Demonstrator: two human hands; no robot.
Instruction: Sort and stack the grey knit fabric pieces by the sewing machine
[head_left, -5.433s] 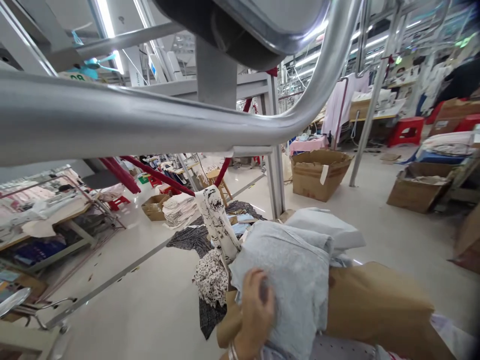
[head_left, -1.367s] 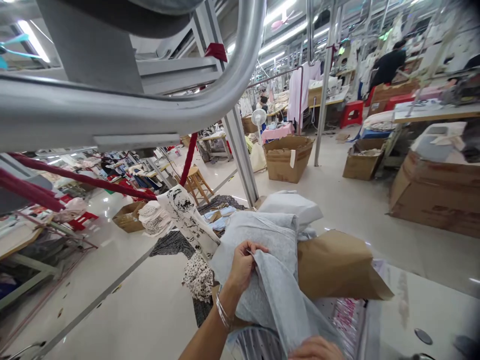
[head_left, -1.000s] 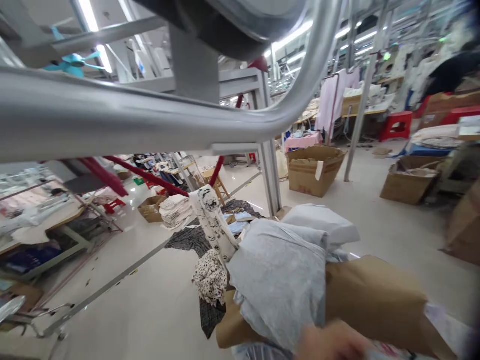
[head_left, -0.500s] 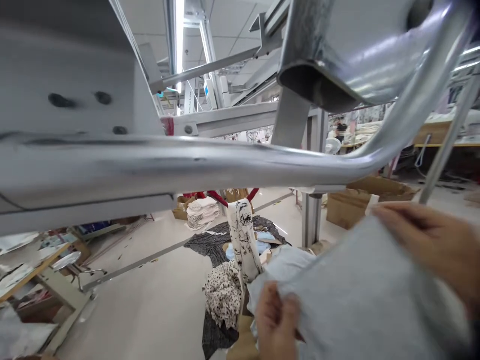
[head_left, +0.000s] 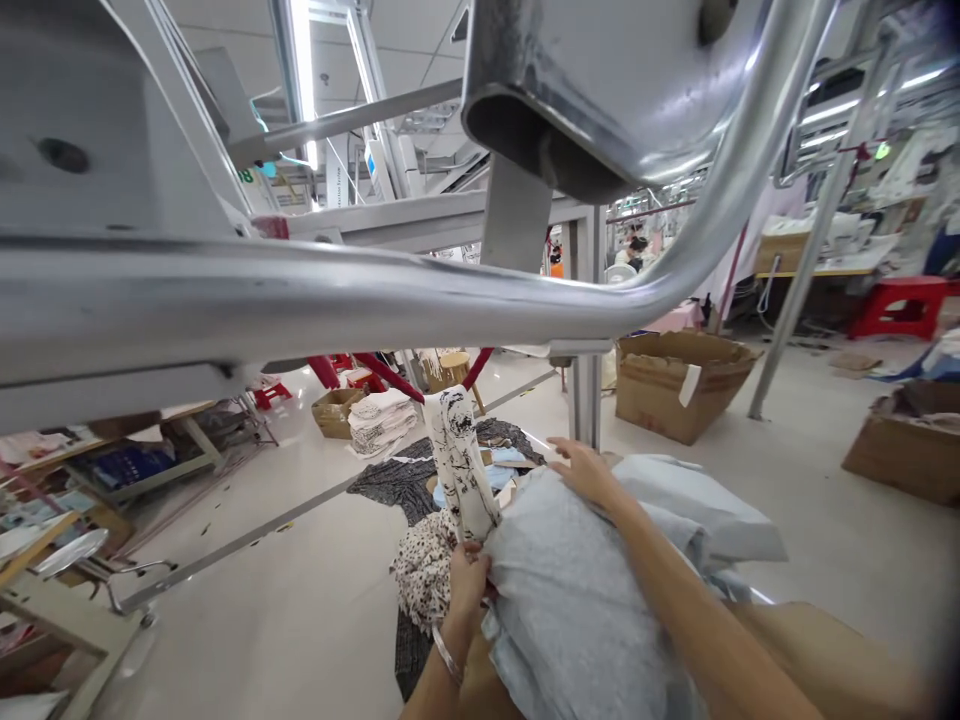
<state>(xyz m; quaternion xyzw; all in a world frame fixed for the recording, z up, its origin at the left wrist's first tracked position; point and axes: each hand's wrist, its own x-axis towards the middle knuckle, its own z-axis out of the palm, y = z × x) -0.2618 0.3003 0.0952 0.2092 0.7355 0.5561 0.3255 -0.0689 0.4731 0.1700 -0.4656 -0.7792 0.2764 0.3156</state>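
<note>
Pressing flat on the far end of the pale grey folded knit fabric [head_left: 570,590], the right hand [head_left: 585,470] has come down from lifting it; the left hand [head_left: 466,580] pinches its near-left edge beside the black-and-white printed fabric roll [head_left: 461,470], atop the brown cardboard box [head_left: 817,650].

The cloth [head_left: 570,600] under both hands is pale grey-blue with a faint mottled texture. Beside it stands a white roll [head_left: 461,465] printed with black ink-like blotches. Below hangs a cream fabric [head_left: 421,568] with small dark spots, over a dark charcoal fabric [head_left: 390,480] on the floor. The cardboard boxes [head_left: 679,385] are brown, the stool [head_left: 900,305] is red, the overhead tube [head_left: 300,300] is silver, and the floor [head_left: 300,620] is glossy off-white.
</note>
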